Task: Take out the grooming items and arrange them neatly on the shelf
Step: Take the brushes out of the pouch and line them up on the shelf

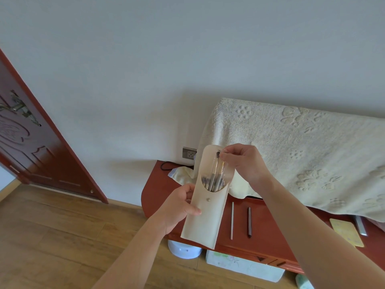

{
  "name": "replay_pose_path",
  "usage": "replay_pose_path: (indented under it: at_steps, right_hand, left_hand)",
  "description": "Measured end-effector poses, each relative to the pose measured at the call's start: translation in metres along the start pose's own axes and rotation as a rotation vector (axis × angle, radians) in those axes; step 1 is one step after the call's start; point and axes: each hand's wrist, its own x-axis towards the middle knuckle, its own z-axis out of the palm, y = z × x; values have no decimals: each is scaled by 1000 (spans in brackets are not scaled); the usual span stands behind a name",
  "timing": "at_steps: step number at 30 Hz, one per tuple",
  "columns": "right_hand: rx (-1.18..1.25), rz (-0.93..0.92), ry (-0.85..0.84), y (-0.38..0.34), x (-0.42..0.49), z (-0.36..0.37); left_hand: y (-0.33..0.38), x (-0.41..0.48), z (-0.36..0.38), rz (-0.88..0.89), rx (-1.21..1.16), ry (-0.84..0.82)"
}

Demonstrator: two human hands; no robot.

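Observation:
A long cream pouch [205,217] with a snap button is held upright in front of me. My left hand [182,205] grips its left side near the middle. Several thin brushes [213,180] stand in its open mouth. My right hand [243,161] pinches the dark tip of one brush that sticks up above the others. On the red-brown shelf [264,232] below lie a pale thin stick [231,221] and a dark pencil-like stick [249,222], side by side.
A cream embossed towel [302,149] drapes over the back right of the shelf. A yellow card [346,231] and a metal strip [361,225] lie at the right. A wall socket [189,153], black cord, white round device [184,250] and box sit nearby. A door [37,147] stands left.

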Motion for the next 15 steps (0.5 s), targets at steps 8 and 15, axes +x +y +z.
replay_pose_path:
  at_steps: [8, 15]
  right_hand:
    - [22, -32, 41, -16, 5, -8]
    - [8, -58, 66, -24, 14, -16]
  left_hand:
    - [5, 5, -4, 4, 53, 15]
    - [1, 7, -2, -12, 73, 26]
